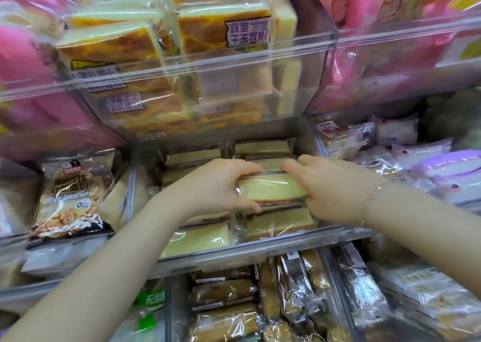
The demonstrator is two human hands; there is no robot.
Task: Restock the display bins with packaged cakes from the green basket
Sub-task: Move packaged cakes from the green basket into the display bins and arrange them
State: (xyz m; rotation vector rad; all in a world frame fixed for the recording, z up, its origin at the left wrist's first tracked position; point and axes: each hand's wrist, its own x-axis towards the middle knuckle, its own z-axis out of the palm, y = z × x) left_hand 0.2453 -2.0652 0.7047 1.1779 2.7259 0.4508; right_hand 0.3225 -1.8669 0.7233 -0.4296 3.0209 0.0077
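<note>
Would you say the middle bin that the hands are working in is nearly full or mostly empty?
Nearly full: wrapped cakes reach the front wall of the middle bin, and both hands grip another cake on top.

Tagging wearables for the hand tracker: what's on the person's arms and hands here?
Both forearms are bare, with no sleeves or gloves in view. The right hand has a thin chain bracelet at the wrist. The left hand shows nothing worn; no rings visible.

left hand (218,185): grip curled | right hand (330,188): grip curled | forearms extended
</note>
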